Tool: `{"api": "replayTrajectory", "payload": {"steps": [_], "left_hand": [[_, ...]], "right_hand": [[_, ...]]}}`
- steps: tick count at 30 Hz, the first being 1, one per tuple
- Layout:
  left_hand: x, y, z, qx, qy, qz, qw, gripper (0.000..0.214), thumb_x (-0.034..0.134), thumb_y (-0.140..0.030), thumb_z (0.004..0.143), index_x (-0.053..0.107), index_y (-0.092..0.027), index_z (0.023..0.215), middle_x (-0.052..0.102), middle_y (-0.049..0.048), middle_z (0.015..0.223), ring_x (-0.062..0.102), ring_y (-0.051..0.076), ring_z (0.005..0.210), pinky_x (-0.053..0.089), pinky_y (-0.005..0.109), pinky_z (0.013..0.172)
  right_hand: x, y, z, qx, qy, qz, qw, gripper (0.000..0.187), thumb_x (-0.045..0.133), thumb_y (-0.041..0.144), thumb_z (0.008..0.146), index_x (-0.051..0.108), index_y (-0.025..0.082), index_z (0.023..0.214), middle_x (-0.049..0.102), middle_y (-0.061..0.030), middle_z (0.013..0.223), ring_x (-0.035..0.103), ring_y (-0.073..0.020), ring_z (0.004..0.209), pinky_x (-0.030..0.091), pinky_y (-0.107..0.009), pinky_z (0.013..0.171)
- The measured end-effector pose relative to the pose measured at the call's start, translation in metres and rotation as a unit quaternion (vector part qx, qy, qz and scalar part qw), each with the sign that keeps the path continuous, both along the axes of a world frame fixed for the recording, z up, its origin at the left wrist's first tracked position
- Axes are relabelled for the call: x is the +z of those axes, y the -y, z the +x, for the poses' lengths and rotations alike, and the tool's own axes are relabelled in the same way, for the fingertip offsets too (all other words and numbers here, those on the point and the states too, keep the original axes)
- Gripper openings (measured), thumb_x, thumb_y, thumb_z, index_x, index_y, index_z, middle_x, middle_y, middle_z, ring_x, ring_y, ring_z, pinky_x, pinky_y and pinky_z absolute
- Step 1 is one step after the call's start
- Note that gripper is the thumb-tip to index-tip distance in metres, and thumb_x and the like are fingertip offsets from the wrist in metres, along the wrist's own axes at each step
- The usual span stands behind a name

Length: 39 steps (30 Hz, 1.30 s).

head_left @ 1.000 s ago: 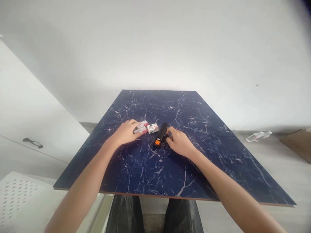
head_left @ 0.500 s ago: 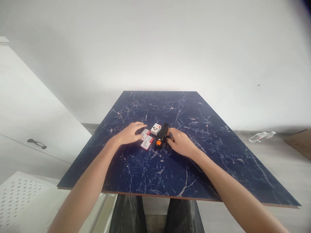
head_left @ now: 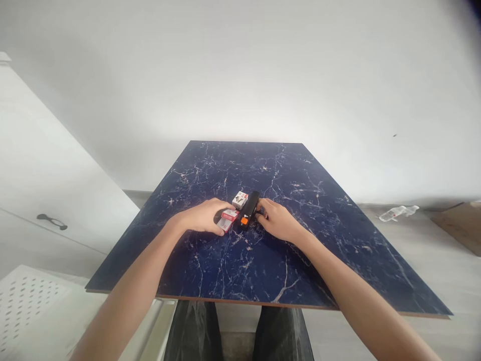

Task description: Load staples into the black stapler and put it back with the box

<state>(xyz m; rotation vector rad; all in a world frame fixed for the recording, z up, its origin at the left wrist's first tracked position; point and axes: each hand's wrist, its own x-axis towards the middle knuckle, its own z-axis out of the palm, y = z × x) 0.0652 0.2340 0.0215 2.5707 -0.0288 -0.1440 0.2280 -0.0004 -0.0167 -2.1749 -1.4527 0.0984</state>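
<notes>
My left hand [head_left: 205, 215] curls round two small red-and-white boxes [head_left: 229, 215], fingers at their far edge and thumb at the near one. The boxes now overlap and are partly covered by the hand. Just beyond them is a white box with a dark picture on top [head_left: 239, 199], close to my left fingertips. Beside it lies a black stapler with an orange part at its near end [head_left: 249, 208]. Bent fingers of my right hand [head_left: 276, 218] are closed against the stapler's right side; their tips are partly hidden.
All of this lies on a dark blue marble-patterned table [head_left: 240, 271]. Behind it rises a white wall [head_left: 240, 75]. A white cabinet [head_left: 33, 165] with a dark handle stands to the left. On the floor at right are a clear plastic bottle [head_left: 398, 213] and a cardboard box [head_left: 460, 225].
My left hand has closed round the two red-and-white boxes, which have shifted and now overlap. My right hand stays at the stapler. The view has moved slightly.
</notes>
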Motion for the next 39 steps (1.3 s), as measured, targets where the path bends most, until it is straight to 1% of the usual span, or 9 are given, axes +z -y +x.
{"api": "replayTrajectory", "payload": {"steps": [3,8,11,16,26,30,33,36,39], "left_hand": [[-0.003,0.003,0.0,0.007,-0.007,-0.007,1.0,0.07,0.083,-0.041,0.065,0.06,-0.034,0.13,0.061,0.0058,0.125,0.062,0.029,0.109,0.049,0.035,0.085],[0.0,0.003,-0.002,-0.017,-0.02,-0.02,0.999,0.097,0.085,-0.044,0.064,0.04,-0.04,0.149,0.055,0.0066,0.139,0.056,0.033,0.12,0.048,0.037,0.089],[-0.004,0.01,0.003,-0.006,0.006,-0.025,1.0,0.087,0.083,-0.044,0.067,0.046,-0.038,0.146,0.056,0.0064,0.139,0.055,0.032,0.122,0.047,0.038,0.09],[-0.017,0.027,0.015,0.05,0.05,-0.06,0.996,0.075,0.084,-0.041,0.068,0.057,-0.029,0.137,0.064,0.009,0.123,0.065,0.029,0.1,0.05,0.035,0.076],[-0.027,0.042,0.015,0.035,0.086,-0.019,0.995,0.088,0.082,-0.054,0.068,0.046,-0.028,0.144,0.059,0.0116,0.129,0.061,0.033,0.109,0.051,0.042,0.086],[-0.026,0.035,0.018,0.051,0.148,0.002,0.988,0.061,0.057,-0.059,0.09,0.05,-0.025,0.141,0.057,0.0112,0.131,0.059,0.03,0.114,0.049,0.041,0.093],[-0.031,0.023,0.024,0.102,0.201,0.03,0.974,0.049,0.033,-0.05,0.103,0.05,-0.025,0.143,0.045,0.0094,0.149,0.042,0.029,0.137,0.034,0.046,0.112],[-0.039,0.015,0.029,0.085,0.153,0.05,0.983,0.052,0.029,-0.05,0.105,0.045,-0.027,0.148,0.033,0.0054,0.16,0.025,0.03,0.147,0.023,0.05,0.118],[-0.041,0.015,0.028,0.063,0.142,0.059,0.986,0.053,0.029,-0.051,0.104,0.052,-0.024,0.143,0.045,0.0072,0.153,0.035,0.03,0.139,0.029,0.05,0.115]], "right_hand": [[0.001,0.0,0.0,0.001,-0.004,-0.001,1.0,0.014,0.052,0.016,0.09,0.054,0.018,0.103,0.062,-0.0062,0.104,0.058,-0.0164,0.079,0.04,-0.026,0.071],[0.001,0.001,0.0,0.005,-0.002,0.002,1.0,0.013,0.052,0.016,0.09,0.054,0.019,0.103,0.062,-0.0056,0.104,0.059,-0.0165,0.08,0.041,-0.026,0.071],[0.001,0.001,-0.001,0.002,-0.002,0.001,1.0,0.014,0.053,0.016,0.09,0.054,0.019,0.104,0.063,-0.0057,0.103,0.06,-0.0166,0.08,0.041,-0.026,0.071],[0.005,0.0,-0.003,0.002,-0.025,0.0,1.0,0.018,0.053,0.015,0.089,0.055,0.019,0.107,0.066,-0.0053,0.101,0.061,-0.0163,0.077,0.04,-0.026,0.069],[0.006,0.001,-0.004,0.012,-0.092,-0.021,0.995,0.022,0.056,0.017,0.081,0.052,0.019,0.103,0.068,-0.0036,0.091,0.061,-0.0182,0.076,0.039,-0.026,0.066],[0.007,0.0,-0.003,0.02,-0.09,-0.015,0.996,0.02,0.055,0.014,0.083,0.052,0.02,0.102,0.068,-0.0038,0.094,0.062,-0.0179,0.079,0.039,-0.025,0.066],[0.007,0.0,-0.003,0.014,-0.08,-0.016,0.997,0.016,0.053,0.013,0.085,0.053,0.02,0.099,0.069,-0.0034,0.092,0.062,-0.0168,0.076,0.039,-0.025,0.065],[0.005,0.0,-0.003,0.016,-0.079,-0.017,0.997,0.016,0.053,0.013,0.086,0.054,0.02,0.1,0.069,-0.0034,0.093,0.063,-0.0162,0.075,0.039,-0.024,0.064],[0.005,0.0,-0.002,0.018,-0.081,-0.011,0.996,0.015,0.052,0.013,0.087,0.054,0.02,0.1,0.07,-0.0033,0.093,0.063,-0.016,0.076,0.04,-0.025,0.065]]}}
